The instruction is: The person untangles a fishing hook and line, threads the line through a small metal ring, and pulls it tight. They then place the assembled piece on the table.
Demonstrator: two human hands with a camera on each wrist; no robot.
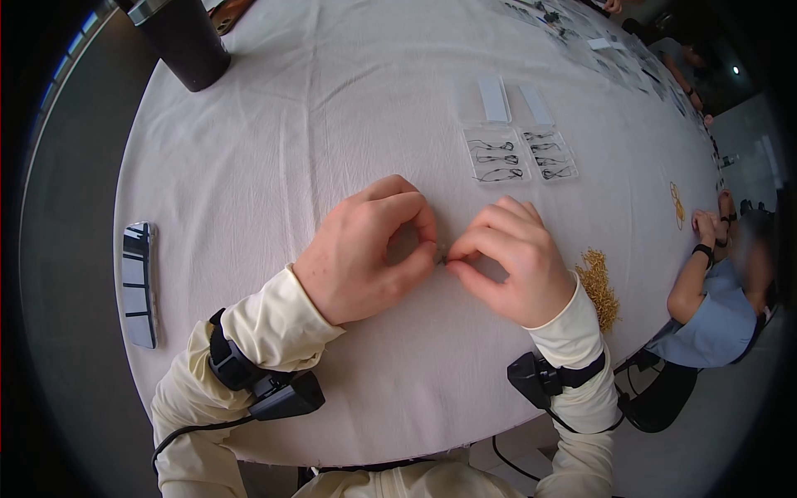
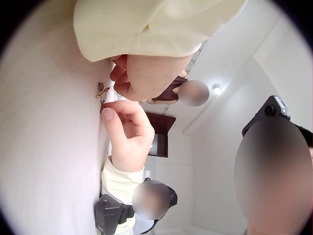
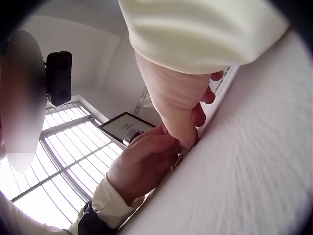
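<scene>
Just above the pale tablecloth (image 1: 374, 365), my left hand (image 1: 365, 249) and right hand (image 1: 510, 261) face each other, nearly touching. Each pinches with thumb and forefinger at a tiny item between them, mostly covered by the fingertips in the head view. In the left wrist view a small gold and dark piece (image 2: 101, 92) shows beside the fingertips of my right hand (image 2: 129, 129). The right wrist view shows a small metallic piece (image 3: 177, 162) under the fingers. Its exact shape is too small to tell.
Clear cases (image 1: 496, 176) with dark looped pieces lie beyond my hands. A gold pile (image 1: 598, 290) sits beside my right wrist, a phone (image 1: 139, 282) at the far left, a black tumbler (image 1: 187, 50) at the back left. Another person (image 1: 706, 307) sits at the right.
</scene>
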